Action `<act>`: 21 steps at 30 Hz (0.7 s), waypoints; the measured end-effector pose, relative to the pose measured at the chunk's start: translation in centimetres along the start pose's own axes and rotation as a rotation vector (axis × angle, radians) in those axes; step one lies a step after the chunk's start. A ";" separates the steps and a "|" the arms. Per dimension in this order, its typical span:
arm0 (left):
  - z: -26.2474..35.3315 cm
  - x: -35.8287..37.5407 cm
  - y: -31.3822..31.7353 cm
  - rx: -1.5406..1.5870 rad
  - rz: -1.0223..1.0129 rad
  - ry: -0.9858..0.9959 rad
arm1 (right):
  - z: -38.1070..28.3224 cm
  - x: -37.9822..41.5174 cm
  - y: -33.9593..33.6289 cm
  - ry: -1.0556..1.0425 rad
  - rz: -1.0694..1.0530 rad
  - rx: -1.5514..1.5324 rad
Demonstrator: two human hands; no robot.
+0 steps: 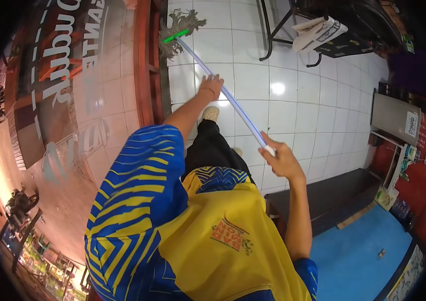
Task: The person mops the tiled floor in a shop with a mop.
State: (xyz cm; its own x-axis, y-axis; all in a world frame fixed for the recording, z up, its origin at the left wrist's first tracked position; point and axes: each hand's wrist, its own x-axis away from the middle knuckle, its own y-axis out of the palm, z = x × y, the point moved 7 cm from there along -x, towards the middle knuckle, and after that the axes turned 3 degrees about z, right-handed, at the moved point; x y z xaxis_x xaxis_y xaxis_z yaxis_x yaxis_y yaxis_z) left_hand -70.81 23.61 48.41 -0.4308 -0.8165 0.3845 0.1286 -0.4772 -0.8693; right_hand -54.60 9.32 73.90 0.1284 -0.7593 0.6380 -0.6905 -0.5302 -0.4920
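Observation:
A mop [238, 106] with a pale blue-white pole slants across the view. Its green clamp [176, 36] and grey string head [187, 22] rest on the white tiled floor, beside the base of the reddish frame. Partway down the pole, my left hand [211, 86] is closed around it. My right hand [280, 158] grips the pole's near end, fingers wrapped about it. Below my left hand, a beige clog [211, 114] shows on one foot; the other clog is mostly hidden by my trousers.
A red-brown frame with lettered glass [115, 55] runs along the left. Black metal legs [268, 35] and a rack with newspapers [319, 34] stand at upper right. A dark bench [323, 198] and blue-topped table [363, 251] lie at lower right. White tiles [293, 110] cover the floor.

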 end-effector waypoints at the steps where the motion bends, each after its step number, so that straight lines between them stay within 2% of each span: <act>1: 1.0 0.4 0.8 -0.090 0.070 0.017 | 0.8 1.0 0.7 0.094 -0.074 -0.072; 4: 5.4 3.8 2.7 -0.095 -0.070 0.068 | 2.6 6.0 0.8 0.280 -0.134 -0.086; 6: 9.8 7.7 2.2 -0.100 -0.114 0.183 | 3.8 9.9 -0.6 0.181 -0.121 -0.027; 9: 17.0 13.0 3.9 -0.064 -0.191 0.303 | 7.1 16.6 -2.5 0.176 -0.058 0.101; 10: 19.6 14.6 4.9 -0.029 -0.245 0.406 | 7.4 19.1 -3.4 0.174 -0.031 0.126; 12: 24.7 18.1 6.6 0.020 -0.312 0.570 | 7.8 24.3 -4.6 0.300 -0.038 0.171; 14: 28.8 21.8 8.2 0.032 -0.340 0.694 | 8.8 29.3 -4.9 0.231 0.050 0.069; 15: 30.4 23.6 9.0 0.035 -0.354 0.753 | 9.5 31.5 -4.8 0.276 0.122 0.028; 17: 32.4 26.5 10.8 0.036 -0.378 0.760 | 12.4 34.4 -3.3 0.302 0.164 -0.047; 19: 32.3 28.7 12.9 0.061 -0.301 0.667 | 14.5 36.2 -1.3 0.292 0.211 -0.157; 21: 31.3 30.2 14.8 0.112 -0.218 0.522 | 17.5 37.8 1.4 0.385 0.166 -0.257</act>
State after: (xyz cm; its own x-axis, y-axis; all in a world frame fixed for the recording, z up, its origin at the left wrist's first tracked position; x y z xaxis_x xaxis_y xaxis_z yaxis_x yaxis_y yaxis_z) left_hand -53.94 -18.31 56.89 -0.8378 -0.4407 0.3222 0.0694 -0.6714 -0.7378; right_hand -38.24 -26.73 86.93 -0.2367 -0.6055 0.7599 -0.8389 -0.2671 -0.4742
